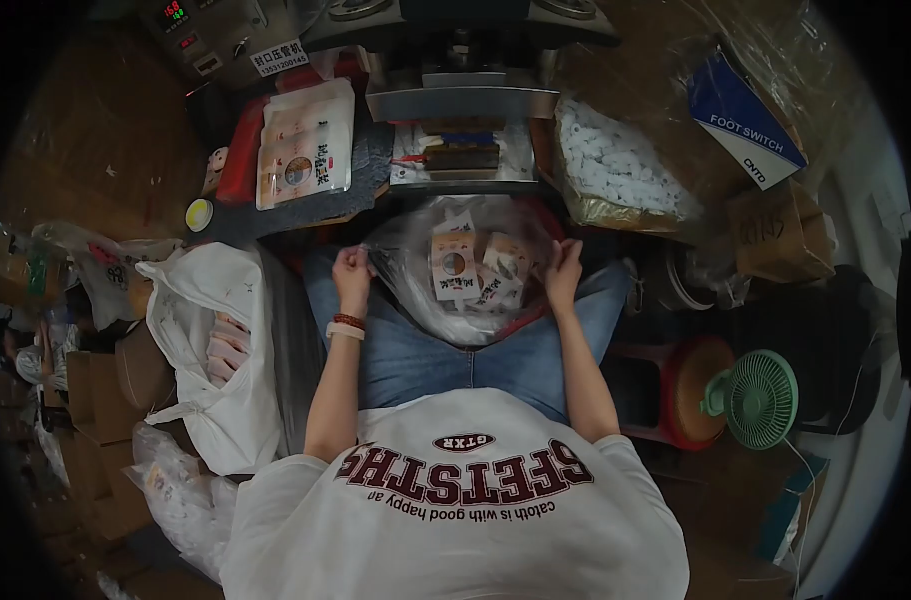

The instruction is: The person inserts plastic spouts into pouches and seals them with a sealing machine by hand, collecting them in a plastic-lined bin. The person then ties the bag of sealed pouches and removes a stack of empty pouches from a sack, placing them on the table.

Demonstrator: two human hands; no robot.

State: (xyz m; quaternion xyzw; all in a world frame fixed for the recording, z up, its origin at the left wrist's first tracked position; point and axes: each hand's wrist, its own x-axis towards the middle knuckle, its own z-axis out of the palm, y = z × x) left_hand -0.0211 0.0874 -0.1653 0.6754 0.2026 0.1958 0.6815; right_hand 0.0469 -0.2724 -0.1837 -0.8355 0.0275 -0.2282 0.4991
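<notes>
Between my knees sits a clear plastic bag [415, 285] with its mouth spread wide. Several printed pouches [455, 265] lie inside it, white and peach with dark lettering. My left hand [353, 275] has its fingers closed on the left rim of the bag. On the opposite side, my right hand [562, 272] pinches the right rim. Something red shows behind and beneath the bag, mostly hidden by it.
Ahead stands a machine [462, 105] with a metal front. Left of it lies a stack of printed pouches [305, 145]; to its right is a box of small white pieces [615, 160]. A white sack [215, 340] stands at my left, a green fan [760, 400] at my right.
</notes>
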